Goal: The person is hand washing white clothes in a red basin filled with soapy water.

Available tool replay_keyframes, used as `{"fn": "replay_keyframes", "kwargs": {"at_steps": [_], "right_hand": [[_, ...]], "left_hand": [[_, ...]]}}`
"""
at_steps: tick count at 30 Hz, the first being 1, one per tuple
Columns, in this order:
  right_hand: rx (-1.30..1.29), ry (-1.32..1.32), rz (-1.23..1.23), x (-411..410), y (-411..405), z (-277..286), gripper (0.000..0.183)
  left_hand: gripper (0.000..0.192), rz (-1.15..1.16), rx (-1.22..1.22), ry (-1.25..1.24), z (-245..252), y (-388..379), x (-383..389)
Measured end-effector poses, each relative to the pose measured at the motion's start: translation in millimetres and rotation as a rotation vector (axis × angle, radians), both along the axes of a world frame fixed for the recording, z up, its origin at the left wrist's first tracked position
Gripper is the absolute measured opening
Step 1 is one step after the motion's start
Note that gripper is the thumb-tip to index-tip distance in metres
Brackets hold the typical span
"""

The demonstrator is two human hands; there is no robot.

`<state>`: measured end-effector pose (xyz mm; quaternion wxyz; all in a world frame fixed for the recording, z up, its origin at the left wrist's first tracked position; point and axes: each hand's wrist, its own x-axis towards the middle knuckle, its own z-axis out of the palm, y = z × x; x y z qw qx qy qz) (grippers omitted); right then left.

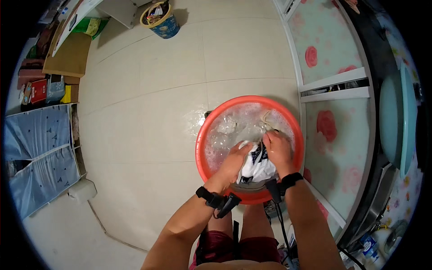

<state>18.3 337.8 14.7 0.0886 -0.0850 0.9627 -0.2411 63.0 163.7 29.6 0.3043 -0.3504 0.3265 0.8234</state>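
A round orange-red plastic basin [202,138] stands before me, holding sudsy water [219,145]. Over its near half, a bunched white cloth [261,167] with dark patterned parts is gripped between both hands. My left hand [237,158] holds the cloth's left side, its thumb along the upper edge. On the right side, my right hand [278,148] has its fingers curled round the fabric near a dark patterned part. Pale cord [266,118] floats in the foam beyond the right hand. Whitish fabric [227,125] shows partly under the water at the far left of the basin.
Cabinet doors with a rose pattern [325,126] stand close to the basin's right. A blue patterned bin [165,27] is far ahead on the tiled floor [152,84]. Left are a blue fabric-covered rack [40,135] and stacked boxes. A large teal basin [393,118] leans on the right counter.
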Motion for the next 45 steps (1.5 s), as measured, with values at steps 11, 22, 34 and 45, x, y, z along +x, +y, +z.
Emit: {"fn": "replay_keyframes", "kwargs": {"at_steps": [11,22,34,45], "right_hand": [[-0.071,-0.283,0.265,19.6,-39.4,50.4,0.069],[0.249,-0.352,0.271,25.1,-54.2,-11.7,0.048],[-0.324,-0.247,0.219,28.2,-59.5,70.5,0.047],[-0.389,-0.032,0.116,44.0,-82.3,71.8,0.019]], "left_hand": [[0.047,-0.521,-0.434,0.467,-26.5,-24.3,-8.2],[0.079,-0.852,-1.058,0.379,-60.1,-41.5,31.1],[0.051,0.385,0.222,-0.093,-46.7,-37.1,16.0],[0.022,0.287,0.373,0.012,-35.3,-14.0,31.5]]}}
